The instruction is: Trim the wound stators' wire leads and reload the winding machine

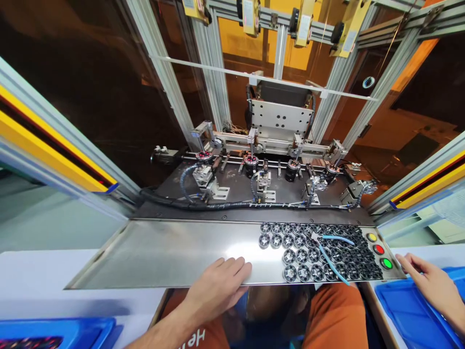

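My left hand (221, 286) rests on the front edge of the metal tray (174, 252), its fingers pressed together and curled over the rim; no object shows in it. At the far right, my right hand (428, 281) hovers by the tray's right end, close to the green button (387, 263), with thumb and fingers apart and nothing between them. Rows of round black parts (301, 256) cover the tray's right half. Pliers with light blue handles (332, 264) lie open on top of them.
Behind the tray stands a machine with several fixtures (252, 165) holding round parts. Yellow light-curtain bars (54, 145) flank the opening. Red (379, 249) and yellow (372, 237) buttons sit at the tray's right end. Blue bins stand at left (87, 329) and right (403, 305).
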`<action>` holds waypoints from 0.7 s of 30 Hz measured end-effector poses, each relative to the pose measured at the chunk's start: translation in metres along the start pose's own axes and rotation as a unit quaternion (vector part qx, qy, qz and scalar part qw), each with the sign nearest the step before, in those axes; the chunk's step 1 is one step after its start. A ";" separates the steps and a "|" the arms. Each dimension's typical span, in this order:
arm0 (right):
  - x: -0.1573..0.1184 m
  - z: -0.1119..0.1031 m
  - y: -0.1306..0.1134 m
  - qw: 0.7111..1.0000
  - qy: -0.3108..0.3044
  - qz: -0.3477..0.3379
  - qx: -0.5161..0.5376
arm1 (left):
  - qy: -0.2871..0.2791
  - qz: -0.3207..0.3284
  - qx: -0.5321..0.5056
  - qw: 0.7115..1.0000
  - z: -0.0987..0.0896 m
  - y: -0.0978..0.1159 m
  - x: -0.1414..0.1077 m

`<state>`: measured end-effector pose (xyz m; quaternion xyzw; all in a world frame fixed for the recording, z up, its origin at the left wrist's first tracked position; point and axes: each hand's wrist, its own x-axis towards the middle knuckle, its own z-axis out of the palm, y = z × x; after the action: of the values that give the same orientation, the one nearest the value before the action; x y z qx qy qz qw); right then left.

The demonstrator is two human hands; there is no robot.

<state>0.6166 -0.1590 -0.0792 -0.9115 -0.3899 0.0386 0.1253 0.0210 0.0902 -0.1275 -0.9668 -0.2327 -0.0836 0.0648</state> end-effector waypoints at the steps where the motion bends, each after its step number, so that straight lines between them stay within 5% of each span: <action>1: 0.000 -0.001 0.000 1.000 -0.016 0.005 -0.001 | 0.002 0.000 0.002 1.000 0.000 0.000 0.000; 21: 0.000 -0.005 -0.001 0.996 -0.068 0.064 -0.012 | 0.026 0.007 -0.010 1.000 -0.004 -0.002 -0.002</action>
<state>0.6173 -0.1592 -0.0738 -0.9312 -0.3387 0.1037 0.0854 0.0184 0.0904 -0.1241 -0.9665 -0.2233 -0.1101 0.0615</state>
